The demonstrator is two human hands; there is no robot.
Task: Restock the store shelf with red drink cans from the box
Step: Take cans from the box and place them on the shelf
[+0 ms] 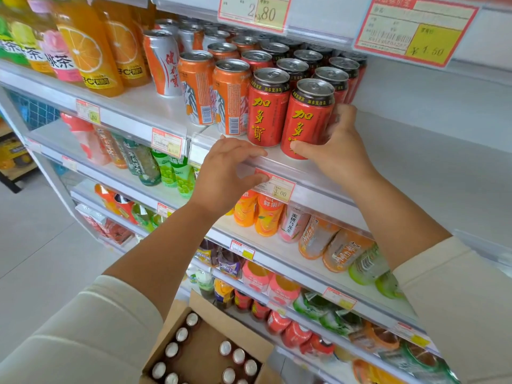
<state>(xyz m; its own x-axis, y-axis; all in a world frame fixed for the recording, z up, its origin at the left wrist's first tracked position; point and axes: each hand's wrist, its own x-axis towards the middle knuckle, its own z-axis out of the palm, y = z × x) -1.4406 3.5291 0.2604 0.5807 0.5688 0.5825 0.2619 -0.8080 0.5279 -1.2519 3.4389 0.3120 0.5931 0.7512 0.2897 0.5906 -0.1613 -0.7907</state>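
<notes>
The box [221, 306] down low holds more cans [225, 347]. The left hand [230, 173] grips the shelf [310, 176] edge. The right hand [335, 145] has its fingers [343, 113] wrapped round a red can [307, 120] at the shelf front. Let go crooked, and it could tip off.

red cans [267, 112] finished in glossy metal at 12 o'clock, box [221, 320] made of matt cardboard at 6 o'clock

Forearms raised, left hand [227, 171] gripping shelf edge [321, 180] — right hand [338, 146] clasping red can [307, 120]
</notes>
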